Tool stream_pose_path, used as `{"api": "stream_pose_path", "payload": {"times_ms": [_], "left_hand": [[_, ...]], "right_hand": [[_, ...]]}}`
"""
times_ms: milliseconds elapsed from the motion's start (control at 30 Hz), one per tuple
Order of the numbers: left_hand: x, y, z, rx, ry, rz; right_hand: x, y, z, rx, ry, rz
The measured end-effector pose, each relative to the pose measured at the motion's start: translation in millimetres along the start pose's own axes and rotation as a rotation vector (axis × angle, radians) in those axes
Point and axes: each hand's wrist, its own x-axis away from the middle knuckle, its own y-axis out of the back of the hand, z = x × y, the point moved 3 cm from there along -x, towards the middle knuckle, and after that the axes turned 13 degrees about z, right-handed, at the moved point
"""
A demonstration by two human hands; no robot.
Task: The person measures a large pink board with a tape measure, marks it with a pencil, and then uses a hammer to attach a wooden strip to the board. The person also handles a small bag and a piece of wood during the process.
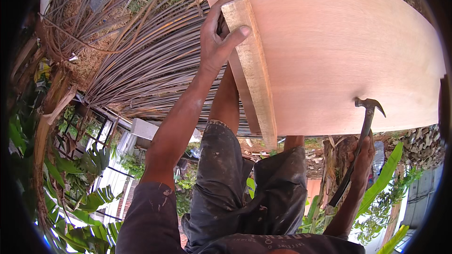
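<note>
A wide, pale plywood sheet fills the upper right of the head view. Across its left part lies a wooden batten, running from the far edge to past the near edge. My left hand grips the batten's far end, the thumb pressed on top and the fingers curled round the side, partly hidden. At the right, my right hand is wrapped round the handle of a claw hammer. The hammer's head shows over the plywood near its front edge; whether it touches the sheet I cannot tell.
Long thin rods lie in a large bundle to the left, beside the plywood. My legs in dark shorts stand against the near edge. Banana leaves rise at the right, and more greenery grows at the lower left. A pale block sits below the rods.
</note>
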Motion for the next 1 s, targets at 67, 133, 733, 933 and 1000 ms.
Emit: {"api": "stream_pose_path", "payload": {"times_ms": [67,133,733,933,1000], "left_hand": [[2,0,1,-0.003,-0.014,0.009],[3,0,2,-0.025,-0.032,0.02],[-7,1,9,-0.282,-0.043,0.097],[-10,4,2,-0.364,0.049,0.134],[-4,10,-3,-0.32,0.029,0.093]], "right_hand": [[0,1,-5,-0.001,-0.001,0.026],[3,1,-5,-0.012,0.02,0.013],[0,3,-2,0.041,0.005,0.012],[-5,2,1,0.0,0.039,0.026],[-20,0,4,-0.007,0.082,0.089]]}}
